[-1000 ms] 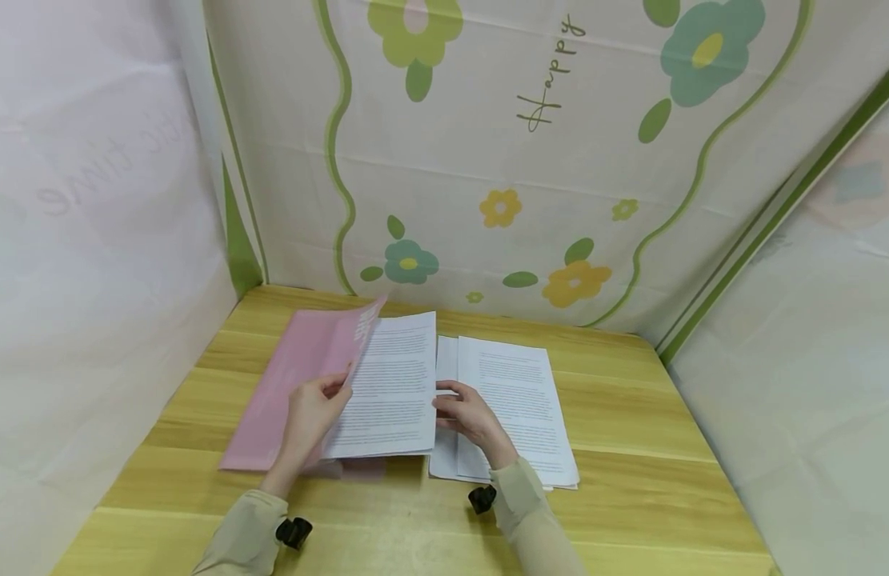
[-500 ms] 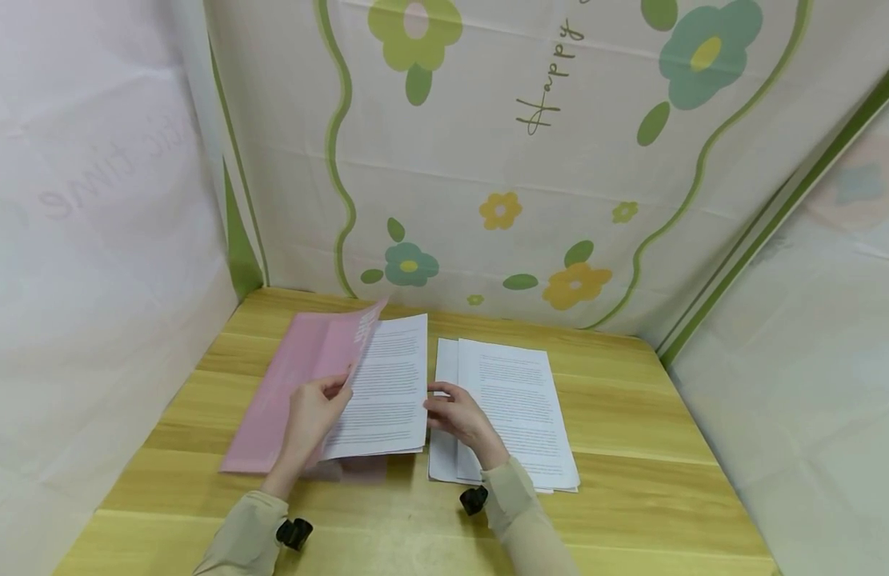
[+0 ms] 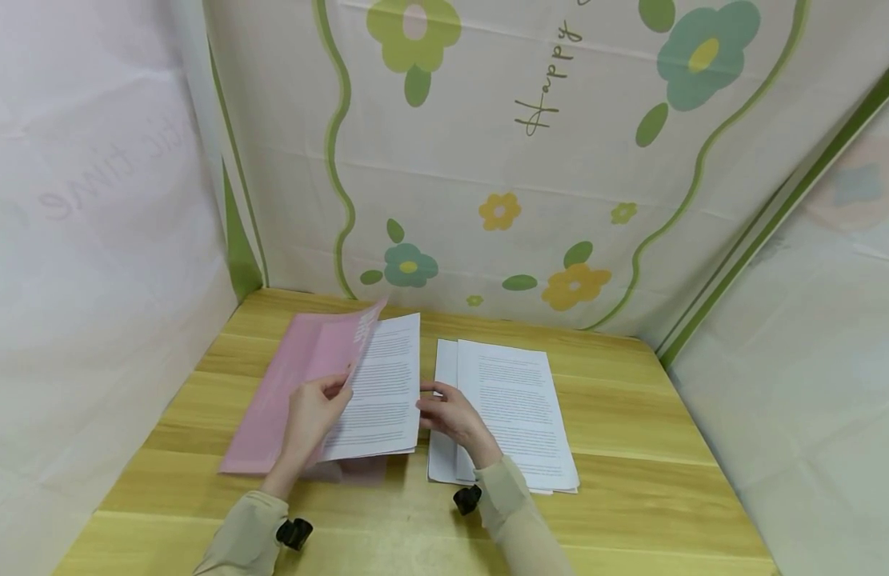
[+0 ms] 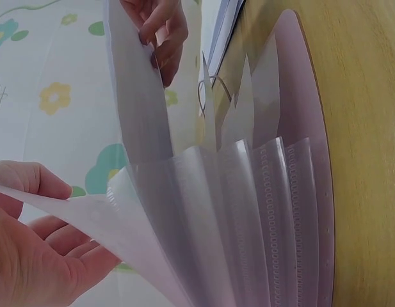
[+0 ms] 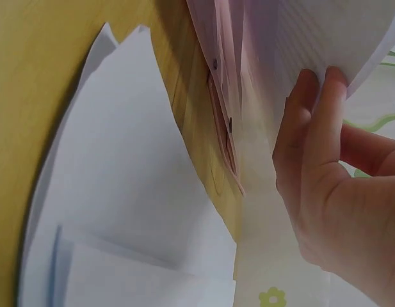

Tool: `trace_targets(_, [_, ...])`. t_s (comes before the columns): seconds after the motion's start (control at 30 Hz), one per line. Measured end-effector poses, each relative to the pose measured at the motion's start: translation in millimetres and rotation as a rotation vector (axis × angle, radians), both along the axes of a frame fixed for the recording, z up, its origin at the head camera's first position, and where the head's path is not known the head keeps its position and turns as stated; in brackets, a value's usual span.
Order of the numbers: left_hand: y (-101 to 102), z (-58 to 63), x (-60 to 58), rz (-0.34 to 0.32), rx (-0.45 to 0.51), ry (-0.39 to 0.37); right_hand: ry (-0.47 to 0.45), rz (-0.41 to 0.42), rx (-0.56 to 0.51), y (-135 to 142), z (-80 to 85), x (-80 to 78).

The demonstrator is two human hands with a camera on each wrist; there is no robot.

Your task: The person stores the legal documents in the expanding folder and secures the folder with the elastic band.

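Note:
A pink accordion file (image 3: 282, 400) lies on the table, its front cover lifted and tilted. My left hand (image 3: 316, 412) pinches the edge of that cover between thumb and fingers. Printed paper sheets (image 3: 386, 384) stand partly inside the file, between the cover and clear pleated pockets (image 4: 248, 204). With my right hand (image 3: 454, 416) I hold the sheets by their right edge, thumb on one face and fingers on the other. In the left wrist view, the lower part of the paper (image 4: 141, 96) shows through a clear pocket wall.
A pile of printed paper (image 3: 516, 408) lies on the wooden table (image 3: 631, 448) right of the file, under my right forearm. White fabric walls (image 3: 430, 184) with printed flowers stand at the back and both sides.
The printed sheets have slid left, farther under the pink cover. My right hand moved left along with them, while my left hand kept the cover in place.

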State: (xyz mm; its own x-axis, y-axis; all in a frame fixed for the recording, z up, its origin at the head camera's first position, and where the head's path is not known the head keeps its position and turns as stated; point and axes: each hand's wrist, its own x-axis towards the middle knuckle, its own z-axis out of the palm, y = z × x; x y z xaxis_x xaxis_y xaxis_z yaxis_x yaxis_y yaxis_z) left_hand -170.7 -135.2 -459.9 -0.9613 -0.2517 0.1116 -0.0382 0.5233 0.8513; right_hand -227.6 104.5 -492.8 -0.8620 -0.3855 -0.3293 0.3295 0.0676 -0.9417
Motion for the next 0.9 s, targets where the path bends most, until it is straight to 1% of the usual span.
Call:
trace_targets(0.2, [0.1, -0.9, -0.5, 0.003, 0.015, 0.024, 0.004, 0.015, -0.021, -4.6, -1.1, -0.4])
trace_targets(0.47, [-0.3, -0.3, -1.0, 0.003, 0.016, 0.006, 0.011, 0.026, -0.03, -10.8, -1.2, -0.5])
trace_targets(0.67, [0.2, 0.0, -2.2, 0.009, 0.007, 0.006, 0.007, -0.001, -0.04, -11.3, -1.7, 1.0])
trace_targets(0.9, [2.7, 6.4, -1.5, 0.005, -0.017, 0.004, -0.002, -0.019, -0.065, -14.2, -1.3, 2.3])
